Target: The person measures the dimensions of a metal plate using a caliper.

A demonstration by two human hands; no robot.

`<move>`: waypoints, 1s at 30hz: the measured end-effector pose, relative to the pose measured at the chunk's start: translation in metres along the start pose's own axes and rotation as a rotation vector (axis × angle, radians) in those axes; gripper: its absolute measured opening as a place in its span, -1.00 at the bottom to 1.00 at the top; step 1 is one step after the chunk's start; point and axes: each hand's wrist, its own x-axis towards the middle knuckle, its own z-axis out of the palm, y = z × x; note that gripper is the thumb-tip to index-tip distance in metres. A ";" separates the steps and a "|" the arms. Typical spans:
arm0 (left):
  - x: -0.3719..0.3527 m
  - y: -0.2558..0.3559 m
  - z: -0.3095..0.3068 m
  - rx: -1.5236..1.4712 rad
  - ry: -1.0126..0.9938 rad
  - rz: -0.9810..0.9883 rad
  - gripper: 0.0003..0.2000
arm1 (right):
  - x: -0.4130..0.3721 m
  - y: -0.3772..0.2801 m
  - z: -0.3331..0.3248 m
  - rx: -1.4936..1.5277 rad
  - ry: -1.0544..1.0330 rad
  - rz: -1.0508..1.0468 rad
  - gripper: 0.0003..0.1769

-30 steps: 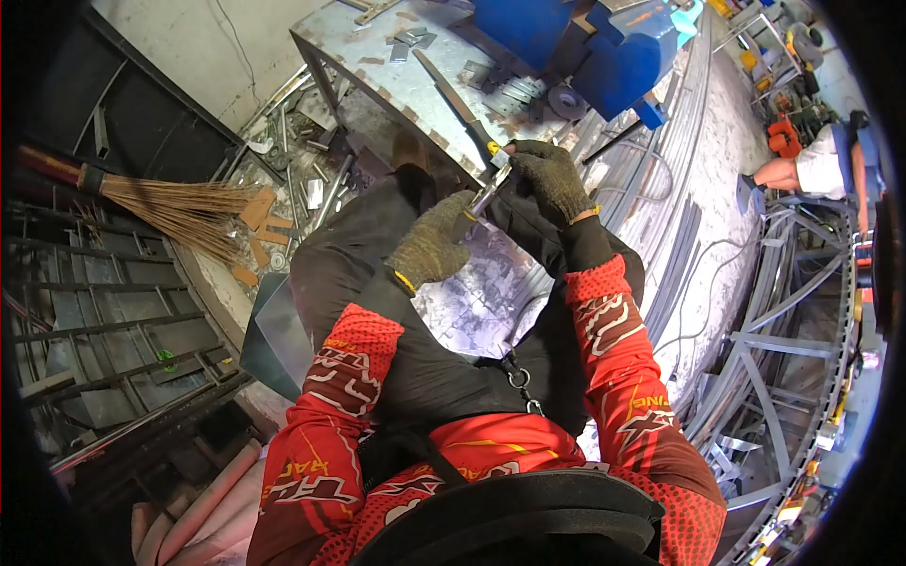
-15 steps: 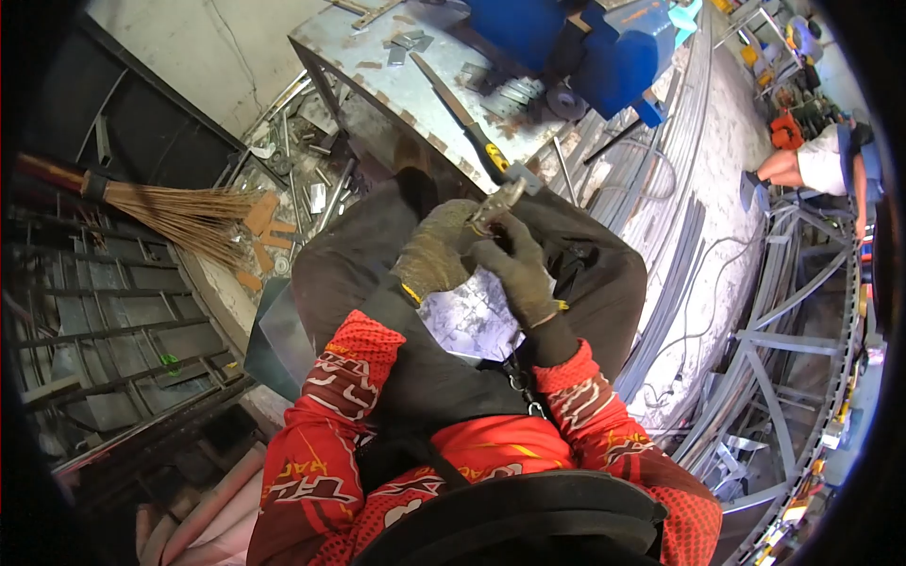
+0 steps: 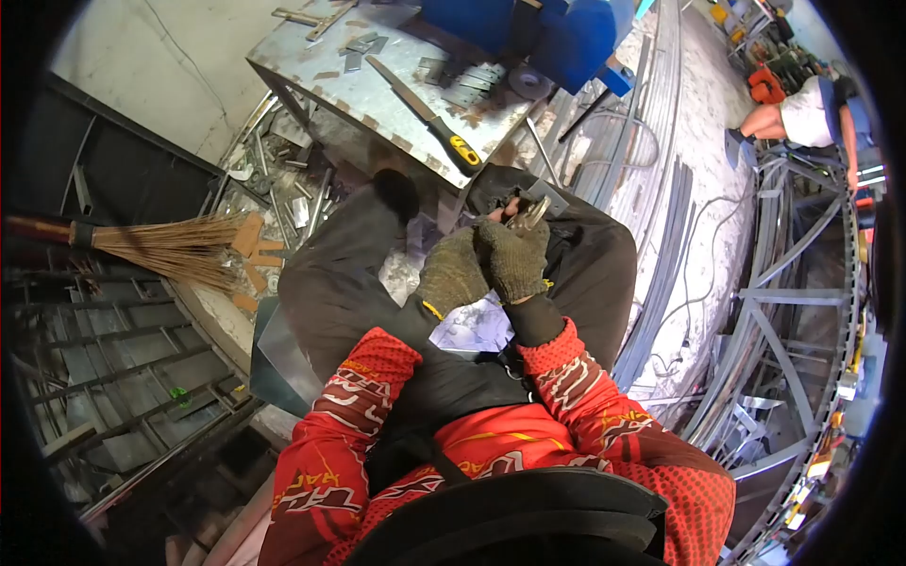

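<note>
My left hand (image 3: pixel 453 271), in a grey-brown knit glove, is closed against my other hand above my lap; what its fingers hold is hidden. My right hand (image 3: pixel 517 258), gloved alike, is wrapped round a small metal tool (image 3: pixel 534 212) whose end sticks out past the fingers. Bare fingertips show near that tool. Just beyond the hands, a small flat metal piece (image 3: pixel 549 195) lies by my right knee. On the metal table in front rests a long-bladed tool with a yellow and black handle (image 3: pixel 460 148).
The metal table (image 3: pixel 326 94) carries metal plates (image 3: pixel 472 85) and a blue machine (image 3: pixel 576 42). A straw broom (image 3: pixel 170 241) lies at the left. Long metal bars (image 3: pixel 661 255) run along the right floor. Another person (image 3: pixel 807 113) is at the far right.
The view has shifted, so the table appears further left. My hands have turned and come closer together, and the metal tool has moved from between them to my right hand's side.
</note>
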 end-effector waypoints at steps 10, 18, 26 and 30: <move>-0.001 -0.001 -0.003 0.154 -0.031 -0.003 -0.43 | -0.005 -0.004 0.001 -0.002 -0.011 0.091 -0.66; -0.028 -0.073 0.041 -0.879 0.029 -0.386 -0.52 | -0.005 -0.045 0.005 0.093 -0.131 0.125 -0.64; -0.010 0.005 -0.142 0.269 0.109 -0.230 -0.58 | 0.072 -0.079 0.018 -0.852 -0.270 -0.619 -0.48; -0.010 -0.012 -0.140 0.387 0.114 -0.364 -0.57 | 0.118 -0.059 0.060 -1.111 -0.365 -0.743 -0.43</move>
